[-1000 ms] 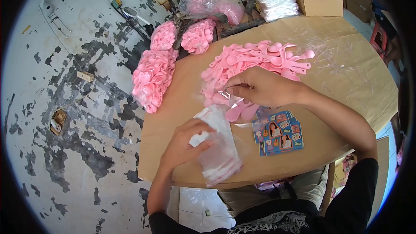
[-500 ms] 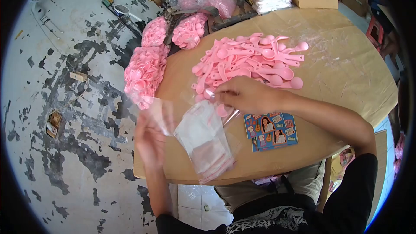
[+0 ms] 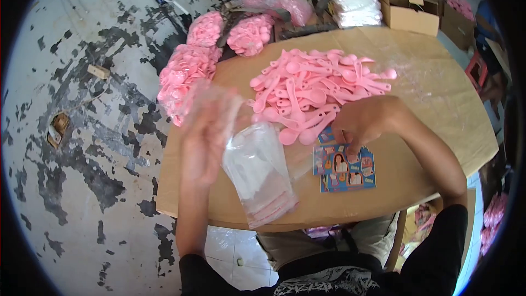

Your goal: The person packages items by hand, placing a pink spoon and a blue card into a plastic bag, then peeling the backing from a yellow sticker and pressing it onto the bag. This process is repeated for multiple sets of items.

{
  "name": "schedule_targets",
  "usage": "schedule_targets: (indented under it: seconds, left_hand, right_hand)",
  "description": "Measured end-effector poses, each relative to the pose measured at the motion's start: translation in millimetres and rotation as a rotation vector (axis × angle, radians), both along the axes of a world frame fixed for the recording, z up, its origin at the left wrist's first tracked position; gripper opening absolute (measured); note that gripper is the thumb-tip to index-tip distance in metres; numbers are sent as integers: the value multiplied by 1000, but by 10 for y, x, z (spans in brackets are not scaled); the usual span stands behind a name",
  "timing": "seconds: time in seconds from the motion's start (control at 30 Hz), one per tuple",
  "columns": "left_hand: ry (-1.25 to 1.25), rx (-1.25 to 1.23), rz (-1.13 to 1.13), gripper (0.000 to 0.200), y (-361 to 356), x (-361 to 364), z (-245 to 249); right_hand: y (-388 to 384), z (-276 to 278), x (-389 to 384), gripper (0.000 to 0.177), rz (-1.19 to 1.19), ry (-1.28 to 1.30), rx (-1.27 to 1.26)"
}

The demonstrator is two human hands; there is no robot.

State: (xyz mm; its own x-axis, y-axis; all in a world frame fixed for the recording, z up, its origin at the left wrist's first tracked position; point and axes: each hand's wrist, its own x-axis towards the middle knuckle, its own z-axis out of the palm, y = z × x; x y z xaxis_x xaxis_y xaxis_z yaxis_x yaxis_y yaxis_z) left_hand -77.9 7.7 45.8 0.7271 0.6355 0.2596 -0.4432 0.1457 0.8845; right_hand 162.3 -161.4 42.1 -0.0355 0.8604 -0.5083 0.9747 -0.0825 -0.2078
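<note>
Touching the top of the printed cards [image 3: 344,172] with bent fingers, the right hand [image 3: 370,120] points down over them; whether it pinches a card or only rests on it, I cannot tell. The left hand [image 3: 201,145] is raised and blurred, gripping a clear bag [image 3: 227,107] whose film shows about its fingers; the blur hides how firm that grip is, and whether anything lies inside.

Just beside the left hand, on the side toward the right hand, a fanned stack of clear bags [image 3: 257,170] lies flat on the brown-covered bench [image 3: 433,98]. Beyond both hands spreads a loose heap of pink spoons [image 3: 309,79], its near edge close to the right fingers and the cards. Past the left hand, at the bench's edge, stand bulging bags of pink spoons [image 3: 189,68].

The cards overlap unevenly, so fingertips that press too hard could drag two together or slide the pile askew. Spoons at the heap's near edge could get knocked onto the cards if the right wrist swings low. The thin film held on the left could crumple, cling to the fingers or slip away if moved fast, and a low sweep of that hand could scatter the loose stack next to it.
</note>
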Motion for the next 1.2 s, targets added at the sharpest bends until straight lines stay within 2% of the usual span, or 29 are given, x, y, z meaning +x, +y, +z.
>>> schedule_targets:
  seconds: [0.07, 0.13, 0.17, 0.3, 0.4, 0.53, 0.57, 0.67, 0.77, 0.87, 0.97, 1.07, 1.2]
  left_hand:
    - [107, 145, -144, 35, -14, 192, 36]
    - [104, 29, -225, 35, -23, 373, 42]
    - [103, -33, -273, 36, -24, 453, 23]
    - [155, 59, -215, 39, 55, 679, -188]
    - [205, 100, -163, 40, 131, 716, -376]
    - [137, 33, -41, 39, 195, 616, -436]
    - [109, 16, -5, 38, 218, 599, -432]
    - [97, -30, 11, 38, 205, 561, -374]
    - [89, -8, -7, 40, 207, 593, -455]
    - [80, -10, -11, 41, 128, 596, -462]
    - [148, 27, -52, 40, 61, 575, -418]
    - [228, 108, -50, 35, 2, 604, -547]
    - [166, 53, -129, 24, 41, 592, -597]
  right_hand:
    - [44, -39, 63, 43, -42, 76, 37]
    - [65, -9, 134, 42, -102, 109, -4]
    - [41, 86, 156, 33, -65, 70, -20]
    - [-62, 175, 418, 22, -313, 269, -46]
    - [13, 55, 535, 23, -324, 300, 260]
    - [243, -249, 447, 23, -47, 465, 675]
    - [248, -258, 421, 24, -92, 519, 608]
    - [263, -198, 238, 23, -123, 606, 653]
    - [286, -170, 125, 27, -186, 564, 584]
    - [293, -176, -11, 24, -258, 627, 623]
    - [290, -227, -27, 20, -127, 565, 657]
    - [258, -208, -94, 22, -193, 617, 638]
    - [317, -333, -173, 23, -334, 787, 719]
